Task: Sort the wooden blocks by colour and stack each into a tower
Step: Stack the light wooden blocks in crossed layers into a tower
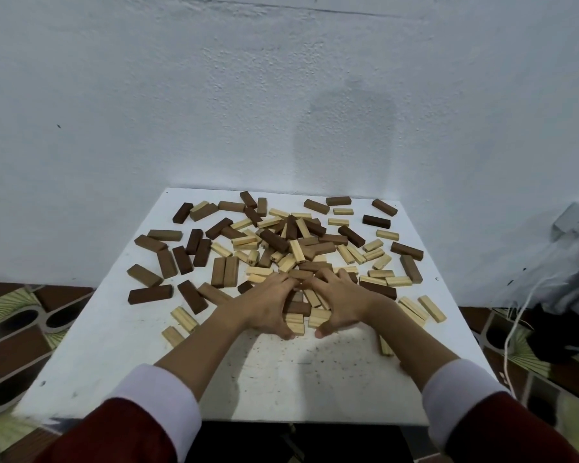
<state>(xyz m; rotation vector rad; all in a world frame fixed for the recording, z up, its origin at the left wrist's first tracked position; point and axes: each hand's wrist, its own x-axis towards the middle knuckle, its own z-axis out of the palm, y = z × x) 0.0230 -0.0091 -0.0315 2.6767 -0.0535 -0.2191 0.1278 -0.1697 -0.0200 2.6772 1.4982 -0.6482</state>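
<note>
Left hand (268,305) and right hand (340,300) cupped side by side over near-centre cluster of wooden blocks (301,307), fingers curled round it, thumbs toward near edge; whether blocks gripped or only corralled, cannot tell; rest of blocks scattered and heaped unsorted across white table (281,379), no tower yet; judged light, rigid, smooth-faced, prone to slide; best pinched across long sides, one colour at a time.
</note>
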